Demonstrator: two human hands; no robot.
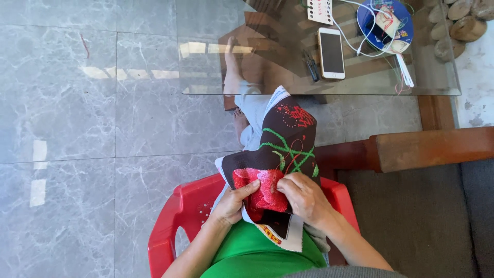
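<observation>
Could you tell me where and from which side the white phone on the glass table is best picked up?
The phone lies flat, screen up, so pinch its two long edges from above. The left edge has dark pens close by and a white cable runs along the right, so gripping mid-length probably avoids both.

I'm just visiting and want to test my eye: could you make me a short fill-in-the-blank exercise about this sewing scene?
1. Both hands, the left hand and the right hand, rest on the ____ patch of the dark cloth.
2. The person sits on a ____ plastic chair.
3. The white phone lies on a ____ table.
4. The crossing stitched lines above the hands are ____.

Missing words: red; red; glass; green
</observation>
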